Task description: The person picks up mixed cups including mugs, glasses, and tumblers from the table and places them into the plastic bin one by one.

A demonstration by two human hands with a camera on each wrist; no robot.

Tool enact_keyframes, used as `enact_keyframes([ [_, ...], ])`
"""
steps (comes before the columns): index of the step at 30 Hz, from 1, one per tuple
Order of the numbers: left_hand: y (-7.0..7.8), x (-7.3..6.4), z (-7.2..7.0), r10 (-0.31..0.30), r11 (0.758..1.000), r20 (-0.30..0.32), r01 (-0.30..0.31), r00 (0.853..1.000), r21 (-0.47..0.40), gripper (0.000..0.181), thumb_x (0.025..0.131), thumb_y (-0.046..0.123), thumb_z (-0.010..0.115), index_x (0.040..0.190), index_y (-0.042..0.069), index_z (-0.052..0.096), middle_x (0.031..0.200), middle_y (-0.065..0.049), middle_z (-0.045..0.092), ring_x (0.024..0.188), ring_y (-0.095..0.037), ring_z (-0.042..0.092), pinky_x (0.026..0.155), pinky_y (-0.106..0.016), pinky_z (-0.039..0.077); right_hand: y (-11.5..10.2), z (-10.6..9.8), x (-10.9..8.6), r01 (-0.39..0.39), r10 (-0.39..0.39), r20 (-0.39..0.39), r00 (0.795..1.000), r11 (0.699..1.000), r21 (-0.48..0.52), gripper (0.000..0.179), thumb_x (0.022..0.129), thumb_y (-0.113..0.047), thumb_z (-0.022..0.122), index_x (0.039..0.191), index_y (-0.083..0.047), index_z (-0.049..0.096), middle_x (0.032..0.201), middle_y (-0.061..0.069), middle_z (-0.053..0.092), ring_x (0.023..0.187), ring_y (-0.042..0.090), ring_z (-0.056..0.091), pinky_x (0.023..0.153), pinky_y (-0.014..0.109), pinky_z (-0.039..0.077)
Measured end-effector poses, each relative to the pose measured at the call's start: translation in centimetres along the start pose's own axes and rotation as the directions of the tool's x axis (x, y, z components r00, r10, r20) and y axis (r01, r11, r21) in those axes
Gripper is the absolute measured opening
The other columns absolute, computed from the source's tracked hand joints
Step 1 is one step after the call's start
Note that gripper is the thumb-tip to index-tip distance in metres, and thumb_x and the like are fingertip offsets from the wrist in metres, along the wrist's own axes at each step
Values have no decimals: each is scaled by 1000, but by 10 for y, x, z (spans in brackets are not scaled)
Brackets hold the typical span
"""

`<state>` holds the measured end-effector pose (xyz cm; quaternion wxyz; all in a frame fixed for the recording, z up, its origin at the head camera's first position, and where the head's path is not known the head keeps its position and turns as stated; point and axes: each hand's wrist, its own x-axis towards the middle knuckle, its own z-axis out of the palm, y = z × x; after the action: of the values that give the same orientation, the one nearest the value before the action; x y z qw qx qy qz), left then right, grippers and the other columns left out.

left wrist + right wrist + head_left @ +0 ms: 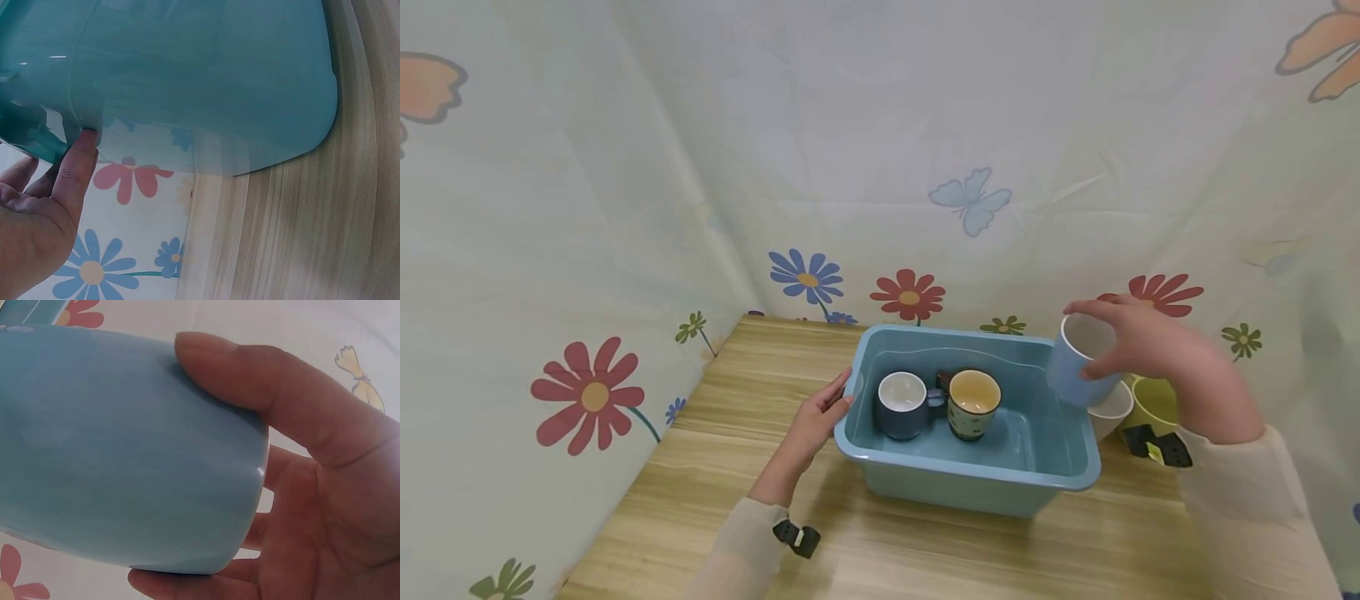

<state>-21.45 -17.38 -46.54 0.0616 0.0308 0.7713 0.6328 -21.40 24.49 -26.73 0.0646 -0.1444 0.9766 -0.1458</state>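
Note:
My right hand (1138,342) grips a light blue cup (1063,367) near its rim, above the right end of a blue plastic bin (966,473). In the right wrist view the thumb lies on one side of the cup (125,450) and fingers on the other. My left hand (820,417) rests against the bin's left end; in the left wrist view a fingertip touches the outer wall just by the rim (87,119). Inside the bin are a dark blue mug (901,421) with a white interior and a patterned cup (970,421) with a yellowish interior.
To the bin's right, partly hidden behind my right hand and the held cup, stand a white cup (1112,408) and a yellow-green cup (1153,400). The bin stands on a wooden table (700,500). A flowered curtain (850,167) hangs behind the table.

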Motion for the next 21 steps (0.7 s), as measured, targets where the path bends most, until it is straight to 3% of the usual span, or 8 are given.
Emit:
enact_keyframes([
  [21, -2, 1, 0, 12, 1000, -4, -12, 1000, 1, 56, 105, 19, 52, 159, 14, 38, 161, -20, 41, 141, -42, 52, 99, -49, 58, -25, 4, 10, -18, 16, 51, 999, 999, 38, 85, 77, -21, 88, 152, -10, 48, 148, 36, 43, 126, 58, 49, 85, 63, 60],
])
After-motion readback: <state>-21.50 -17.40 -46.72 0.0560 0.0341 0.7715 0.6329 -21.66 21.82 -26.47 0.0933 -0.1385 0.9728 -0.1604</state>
